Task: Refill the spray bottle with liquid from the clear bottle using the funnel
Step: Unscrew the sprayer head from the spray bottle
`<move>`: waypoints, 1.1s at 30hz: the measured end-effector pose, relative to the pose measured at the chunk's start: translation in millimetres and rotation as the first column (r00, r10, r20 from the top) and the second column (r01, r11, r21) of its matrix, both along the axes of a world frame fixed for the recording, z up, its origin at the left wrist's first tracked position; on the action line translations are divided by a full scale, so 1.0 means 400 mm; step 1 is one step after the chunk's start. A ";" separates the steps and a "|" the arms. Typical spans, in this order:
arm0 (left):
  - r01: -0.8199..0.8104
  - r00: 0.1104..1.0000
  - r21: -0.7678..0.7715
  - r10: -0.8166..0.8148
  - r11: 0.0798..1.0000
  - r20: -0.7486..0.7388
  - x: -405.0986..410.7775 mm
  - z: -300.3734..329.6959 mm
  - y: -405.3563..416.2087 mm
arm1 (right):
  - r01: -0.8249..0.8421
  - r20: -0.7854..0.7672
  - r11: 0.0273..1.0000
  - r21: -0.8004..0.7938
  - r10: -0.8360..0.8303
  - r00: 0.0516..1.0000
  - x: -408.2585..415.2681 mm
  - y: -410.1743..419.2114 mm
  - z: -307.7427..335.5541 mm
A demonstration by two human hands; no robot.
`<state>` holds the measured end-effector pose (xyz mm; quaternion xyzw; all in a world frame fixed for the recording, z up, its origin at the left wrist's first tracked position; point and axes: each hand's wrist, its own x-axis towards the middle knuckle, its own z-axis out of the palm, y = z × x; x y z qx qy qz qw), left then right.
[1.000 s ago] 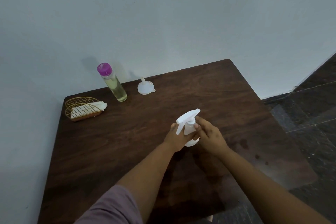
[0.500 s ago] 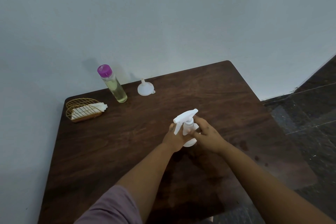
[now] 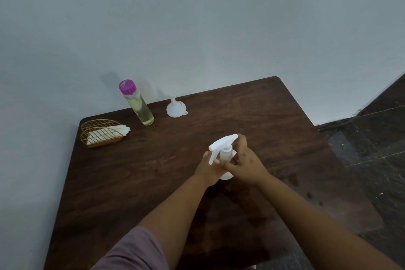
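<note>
I have both hands on the spray bottle [image 3: 225, 155], which stands upright near the middle of the worktop [image 3: 153, 182]. My left hand [image 3: 209, 170] is wrapped round the body from the left and steadies it; my right hand [image 3: 245, 164] curls its fingers round the neck just under the white trigger head [image 3: 221, 144], whose nozzle points left and toward me. I judge this to be the unscrewing step: the head looks seated, so nothing can go in yet.

What the next move turns on is the bottle's long axis, which runs straight up between my two hands. The twist goes about that axis and the head must lift off along it, with the right hand above and the left holding the base down.

The funnel [image 3: 176, 108] lies mouth-down, spout up, at the far edge, well apart from my hands and ahead to the left. The clear bottle [image 3: 140, 107], purple-capped and partly full of pale liquid, stands left of it. My left hand is the nearer to both. A wire basket [image 3: 102, 135] holding white cloths sits at the far left corner.
</note>
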<state>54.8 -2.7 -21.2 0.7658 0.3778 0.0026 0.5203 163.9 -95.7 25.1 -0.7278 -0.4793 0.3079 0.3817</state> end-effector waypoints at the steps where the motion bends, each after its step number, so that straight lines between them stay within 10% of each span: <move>1: -0.009 0.999 0.002 0.009 1.000 0.050 -0.001 0.000 -0.002 | 0.034 0.024 0.999 0.018 -0.034 0.999 -0.006 0.007 0.000; 20: 0.002 0.981 0.116 0.021 0.993 -0.195 0.014 0.006 0.009 | -0.341 0.169 0.924 0.176 0.312 0.935 0.054 0.025 0.222; 30: -0.156 0.982 0.130 0.168 0.979 -0.086 0.019 0.027 -0.019 | -0.179 0.302 0.808 0.561 0.002 0.953 0.089 0.014 0.271; 33: -0.177 0.973 0.184 0.201 0.967 -0.117 0.022 0.031 -0.025 | -0.002 0.120 0.801 0.598 -0.087 0.989 0.093 0.007 0.261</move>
